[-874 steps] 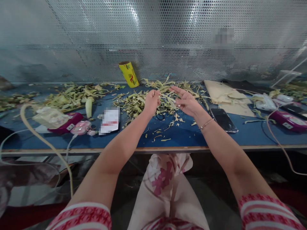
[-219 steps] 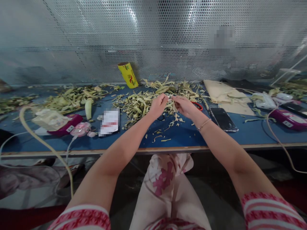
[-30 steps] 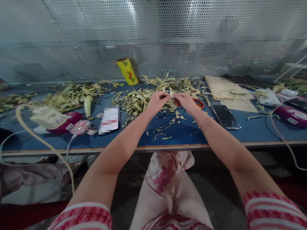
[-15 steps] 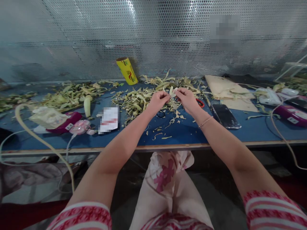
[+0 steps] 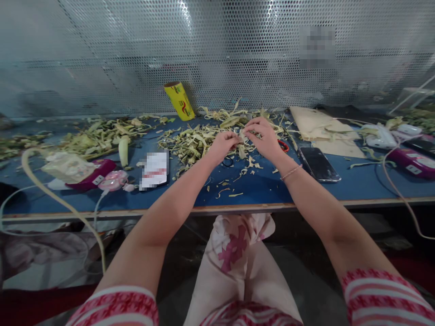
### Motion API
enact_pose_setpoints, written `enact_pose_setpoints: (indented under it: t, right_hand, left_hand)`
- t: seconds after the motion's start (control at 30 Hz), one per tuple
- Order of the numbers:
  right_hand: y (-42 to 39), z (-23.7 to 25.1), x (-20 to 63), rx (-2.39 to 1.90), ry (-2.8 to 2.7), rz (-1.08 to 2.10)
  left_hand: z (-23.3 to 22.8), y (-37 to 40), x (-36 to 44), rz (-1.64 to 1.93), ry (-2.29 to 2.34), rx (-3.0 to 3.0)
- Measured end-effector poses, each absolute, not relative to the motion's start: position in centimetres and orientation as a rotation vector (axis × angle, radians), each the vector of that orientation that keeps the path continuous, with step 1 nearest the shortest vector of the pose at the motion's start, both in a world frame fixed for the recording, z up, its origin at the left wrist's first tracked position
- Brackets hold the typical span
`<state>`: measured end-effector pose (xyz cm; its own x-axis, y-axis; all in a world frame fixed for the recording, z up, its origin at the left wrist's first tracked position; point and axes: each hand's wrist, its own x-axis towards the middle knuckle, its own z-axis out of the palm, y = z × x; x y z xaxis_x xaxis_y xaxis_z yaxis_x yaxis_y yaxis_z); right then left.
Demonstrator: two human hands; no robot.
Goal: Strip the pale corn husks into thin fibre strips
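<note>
My left hand (image 5: 224, 144) pinches a small pale piece of dried plant (image 5: 242, 136) above the table, thumb and forefinger closed on it. On the other side of that piece, my right hand (image 5: 262, 136) has its fingertips drawn together at the piece's edge, its other fingers bent. Just beyond and below both hands spreads a heap of dry, pale green plant strips (image 5: 193, 141). A red-handled tool (image 5: 283, 145), mostly hidden, lies beside my right wrist. Small shreds (image 5: 224, 184) are scattered on the blue tabletop (image 5: 258, 192) nearer me.
A yellow tube (image 5: 180, 100) leans at the perforated metal wall (image 5: 220, 54). To the right lie a dark phone (image 5: 319, 164) and brown paper (image 5: 316, 123). On the left are another plant heap (image 5: 102, 136), a white packet (image 5: 154, 170), a purple device (image 5: 93, 175) and a cable (image 5: 57, 192).
The right hand's fingers have shifted slightly left and up over the piece, which now shows less between the hands. The left hand has barely moved.
</note>
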<state>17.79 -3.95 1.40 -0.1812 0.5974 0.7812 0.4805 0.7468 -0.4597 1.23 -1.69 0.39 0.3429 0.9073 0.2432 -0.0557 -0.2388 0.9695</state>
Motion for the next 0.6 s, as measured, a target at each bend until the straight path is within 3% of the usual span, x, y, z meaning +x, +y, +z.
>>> enact_pose_setpoints:
  t: [0.23, 0.6]
  right_hand:
    - [-3.7, 1.1, 17.9, -0.894, -1.911, 0.11]
    - [-3.2, 0.5, 17.9, -0.88, -1.991, 0.002]
  left_hand:
    - [1.2, -2.9, 1.1, 1.075, 0.906, 1.827]
    - [0.4, -2.4, 1.6, 1.083, 0.677, 1.395]
